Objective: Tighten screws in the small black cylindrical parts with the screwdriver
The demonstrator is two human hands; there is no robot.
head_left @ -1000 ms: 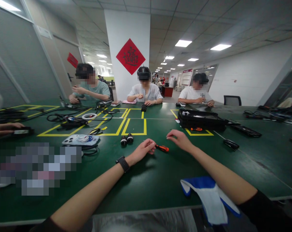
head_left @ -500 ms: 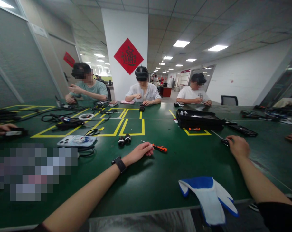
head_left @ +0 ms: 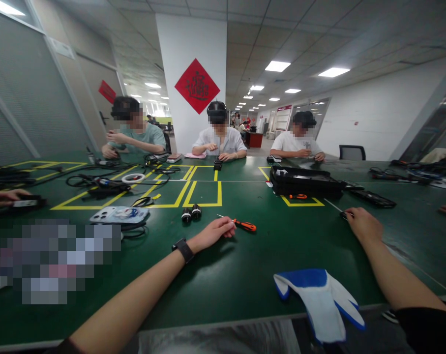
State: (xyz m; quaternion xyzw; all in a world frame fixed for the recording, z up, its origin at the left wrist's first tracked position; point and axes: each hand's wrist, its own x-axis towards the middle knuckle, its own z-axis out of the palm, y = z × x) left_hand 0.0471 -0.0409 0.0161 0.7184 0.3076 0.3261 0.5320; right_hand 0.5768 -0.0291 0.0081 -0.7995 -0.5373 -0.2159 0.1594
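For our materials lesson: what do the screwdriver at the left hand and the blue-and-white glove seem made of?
Screwdriver: smooth-looking orange-and-black handle, probably plastic; thin pale shaft, likely metal.
Glove: matte white, draped limply off the table, likely fabric; blue area possibly coated.

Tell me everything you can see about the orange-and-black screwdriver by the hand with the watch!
The orange-and-black screwdriver has a chunky handle that looks like plastic, and a thin shaft that looks like metal. The person's left hand has its fingertips on the shaft near the handle and hides its middle. The handle points right, and the tip pokes out left behind the hand. It's low over the dark green tabletop; I can't tell whether it's touching.
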